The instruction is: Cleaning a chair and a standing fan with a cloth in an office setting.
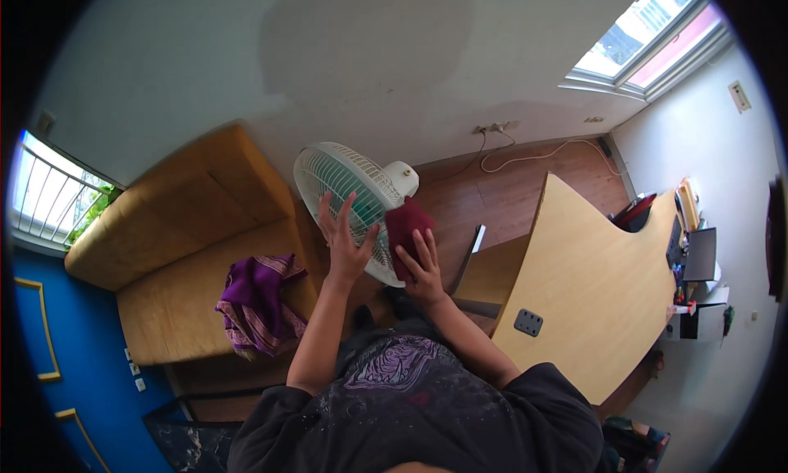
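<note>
A white fan [343, 171] with a round wire grille and green blades stands in front of me, its white motor housing on the right side. My left hand [348, 247] is raised at the grille with its fingers spread and nothing in them; whether the fingertips touch the wires I cannot tell. In my right hand [423, 272] is a dark red cloth [408, 223], held under the fingers at the right part of the fan. The cloth covers some of the grille there. The fan's stand is mostly hidden.
On the left, a brown sofa [176, 288] bears a purple patterned cloth [254, 297]. A light wood desk [591, 284] with an inset dark socket panel [528, 323] stands close on my right. Cables [525, 163] run from a wall outlet over the wooden floor.
</note>
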Demonstrator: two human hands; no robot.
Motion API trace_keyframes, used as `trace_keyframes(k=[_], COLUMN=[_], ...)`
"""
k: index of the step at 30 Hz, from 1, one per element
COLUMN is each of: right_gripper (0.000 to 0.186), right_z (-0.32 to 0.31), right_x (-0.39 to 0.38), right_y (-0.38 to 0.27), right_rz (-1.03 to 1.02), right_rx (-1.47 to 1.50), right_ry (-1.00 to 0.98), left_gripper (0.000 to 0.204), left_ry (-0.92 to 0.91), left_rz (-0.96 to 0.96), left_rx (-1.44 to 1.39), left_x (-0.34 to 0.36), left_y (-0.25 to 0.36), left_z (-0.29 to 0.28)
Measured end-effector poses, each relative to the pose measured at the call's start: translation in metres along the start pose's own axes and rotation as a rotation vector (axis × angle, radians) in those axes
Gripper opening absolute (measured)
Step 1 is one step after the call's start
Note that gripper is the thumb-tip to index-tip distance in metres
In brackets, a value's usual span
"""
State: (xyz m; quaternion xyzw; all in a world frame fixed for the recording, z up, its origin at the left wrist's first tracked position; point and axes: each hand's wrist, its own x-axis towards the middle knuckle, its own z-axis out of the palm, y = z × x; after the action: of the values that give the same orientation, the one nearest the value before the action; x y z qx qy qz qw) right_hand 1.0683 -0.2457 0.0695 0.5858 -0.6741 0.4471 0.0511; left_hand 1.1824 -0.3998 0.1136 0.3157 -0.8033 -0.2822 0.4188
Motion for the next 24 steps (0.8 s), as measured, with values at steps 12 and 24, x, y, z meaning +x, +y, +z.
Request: trace_keyframes(k=[12,24], right_gripper=[0.047,0.031], right_z=[0.035,-0.008], right_x=[-0.102,-0.01], right_y=[0.056,0.075], right_rz=[0.452,0.958], right_rx=[0.522,1.205], right_ry=[0.16,0.526], left_gripper=[0.055,0.058], left_ry=[-0.086,-0.03], left_rz=[0.006,0.045], left_rx=[0.006,0.29], left_x=[0.022,0.003], left_y=[-0.014,0.01], left_z=[0.014,0.029])
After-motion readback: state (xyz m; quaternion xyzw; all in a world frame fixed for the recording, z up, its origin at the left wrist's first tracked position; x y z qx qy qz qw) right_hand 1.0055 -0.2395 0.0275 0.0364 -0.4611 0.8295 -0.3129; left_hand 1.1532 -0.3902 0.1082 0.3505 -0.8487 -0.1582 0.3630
